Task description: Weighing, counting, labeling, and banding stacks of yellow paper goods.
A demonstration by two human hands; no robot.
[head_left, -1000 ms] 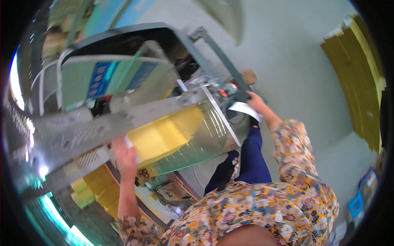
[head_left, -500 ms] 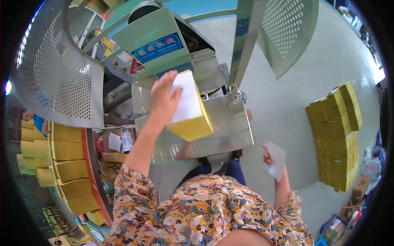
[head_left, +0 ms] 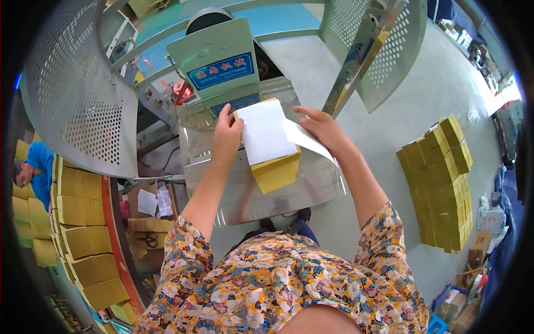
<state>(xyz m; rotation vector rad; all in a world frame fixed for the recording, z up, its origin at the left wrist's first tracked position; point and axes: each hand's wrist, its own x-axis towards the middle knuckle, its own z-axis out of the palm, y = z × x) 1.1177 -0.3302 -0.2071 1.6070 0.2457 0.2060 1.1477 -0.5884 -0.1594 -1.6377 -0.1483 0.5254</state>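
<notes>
White sheet is pinched in right hand; yellow stack is touched by half-open left hand; covering seems underway, alignment required.

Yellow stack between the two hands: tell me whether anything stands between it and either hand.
Nothing visible stands between the left hand and the left edge of the yellow stack. Between the right hand and the stack is only the curved white sheet that hand holds, overlapping the stack's right edge in this view.
</notes>
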